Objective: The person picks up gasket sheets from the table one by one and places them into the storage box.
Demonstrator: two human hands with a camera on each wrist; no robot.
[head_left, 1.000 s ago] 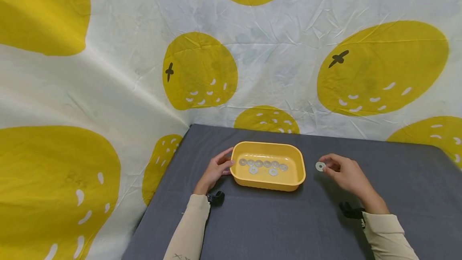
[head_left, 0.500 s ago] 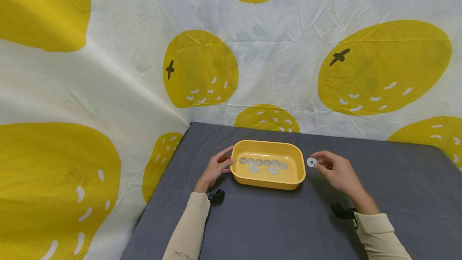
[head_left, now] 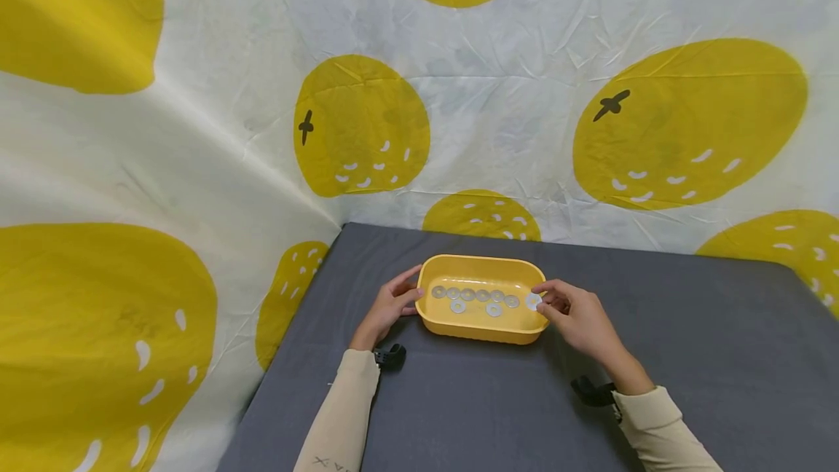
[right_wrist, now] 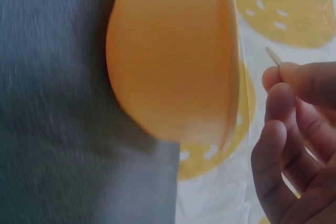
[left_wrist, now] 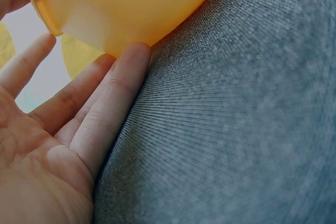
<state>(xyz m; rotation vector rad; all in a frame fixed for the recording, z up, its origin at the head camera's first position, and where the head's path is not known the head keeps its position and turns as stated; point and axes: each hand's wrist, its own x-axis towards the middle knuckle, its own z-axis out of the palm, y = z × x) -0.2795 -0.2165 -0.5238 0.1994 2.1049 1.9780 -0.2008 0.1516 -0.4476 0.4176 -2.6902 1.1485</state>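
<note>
Right hand (head_left: 580, 319) pinching washer (head_left: 533, 301) over right end of yellow tray (head_left: 483, 333) — left hand (head_left: 388, 308) relaxed, straight fingers (left_wrist: 113, 106) touching tray's left wall.

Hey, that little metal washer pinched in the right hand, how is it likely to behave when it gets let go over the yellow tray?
The washer looks thin, flat and rigid, so it probably won't bend. Held by its edge in the right hand, it may roll or wobble before settling flat like the washers in the yellow tray. Its smooth metal looks slippery to pinch.
</note>
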